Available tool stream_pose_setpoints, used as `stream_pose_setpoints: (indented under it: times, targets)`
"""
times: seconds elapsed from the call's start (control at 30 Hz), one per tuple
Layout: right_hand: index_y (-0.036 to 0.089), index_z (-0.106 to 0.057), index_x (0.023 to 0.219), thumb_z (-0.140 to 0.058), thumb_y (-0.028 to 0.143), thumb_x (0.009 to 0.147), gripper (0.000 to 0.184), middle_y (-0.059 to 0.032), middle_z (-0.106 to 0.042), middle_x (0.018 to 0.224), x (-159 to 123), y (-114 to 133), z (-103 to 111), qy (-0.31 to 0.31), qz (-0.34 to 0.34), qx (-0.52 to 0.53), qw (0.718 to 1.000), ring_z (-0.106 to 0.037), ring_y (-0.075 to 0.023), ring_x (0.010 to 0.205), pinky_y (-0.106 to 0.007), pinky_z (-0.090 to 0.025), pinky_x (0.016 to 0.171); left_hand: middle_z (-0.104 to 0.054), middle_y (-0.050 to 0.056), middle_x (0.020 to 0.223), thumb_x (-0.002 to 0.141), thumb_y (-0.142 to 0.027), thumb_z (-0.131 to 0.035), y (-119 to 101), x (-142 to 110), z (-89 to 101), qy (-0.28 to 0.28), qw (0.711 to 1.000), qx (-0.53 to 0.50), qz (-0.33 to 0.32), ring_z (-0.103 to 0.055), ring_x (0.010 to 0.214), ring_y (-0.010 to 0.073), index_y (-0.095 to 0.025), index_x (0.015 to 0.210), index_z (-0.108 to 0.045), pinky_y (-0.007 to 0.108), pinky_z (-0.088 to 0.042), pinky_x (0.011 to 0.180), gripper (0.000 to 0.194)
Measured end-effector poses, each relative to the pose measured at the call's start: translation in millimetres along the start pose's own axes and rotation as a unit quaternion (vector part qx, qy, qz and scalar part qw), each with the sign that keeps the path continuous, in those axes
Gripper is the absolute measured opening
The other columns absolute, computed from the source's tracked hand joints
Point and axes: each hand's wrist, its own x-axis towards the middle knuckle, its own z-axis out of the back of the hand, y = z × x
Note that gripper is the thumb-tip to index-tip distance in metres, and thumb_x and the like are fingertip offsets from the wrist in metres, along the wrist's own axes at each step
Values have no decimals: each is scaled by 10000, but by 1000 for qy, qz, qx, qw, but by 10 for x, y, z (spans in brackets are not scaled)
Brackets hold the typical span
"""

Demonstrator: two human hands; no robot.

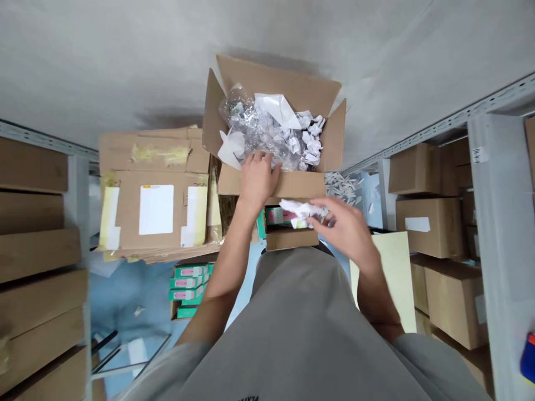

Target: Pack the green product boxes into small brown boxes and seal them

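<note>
My right hand (345, 225) pinches crumpled white paper (303, 210) between thumb and fingers. That paper is over a lower open carton (292, 239), where green and pink boxes (275, 215) show in part. My left hand (259, 177) reaches over the front flap of an upper open carton (278, 184), thumb apart from the fingers. Its fingertips touch the packing and are partly hidden. Inside the upper carton are clear plastic wrap (261, 125), a white sheet (278, 108) and crumpled white paper pieces (311, 142).
Flattened cardboard (156, 161) is stacked to the left. Green and pink boxes (186, 283) sit low at left. Shelves hold brown cartons (37, 239) on the left and more cartons (426, 223) on the right. White paper scraps (343, 187) lie beyond my right hand. A wall (167, 55) stands ahead.
</note>
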Motion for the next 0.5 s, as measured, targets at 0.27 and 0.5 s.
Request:
stream_pose_setpoints:
  times: [0.27, 0.5]
  targets:
    - [170, -652, 1499, -486, 167, 1126, 409, -204, -703, 1513, 199, -539, -1050, 201, -74, -196, 957, -788, -306, 1169, -352, -566, 887, -716, 217, 1398, 1147, -370, -503, -120, -49, 62, 25, 999, 22, 25, -621, 1377, 394, -156, 1371, -713, 546, -449, 1215, 374]
    - [227, -739, 1397, -597, 290, 1139, 300, -136, -794, 1355, 32, -378, -656, 161, -37, -162, 973, -810, -296, 1105, -324, -567, 851, -720, 229, 1404, 1132, -359, -531, -106, -117, 49, 6, 1000, 24, 9, -642, 1366, 391, -129, 1384, -724, 549, -466, 1213, 392]
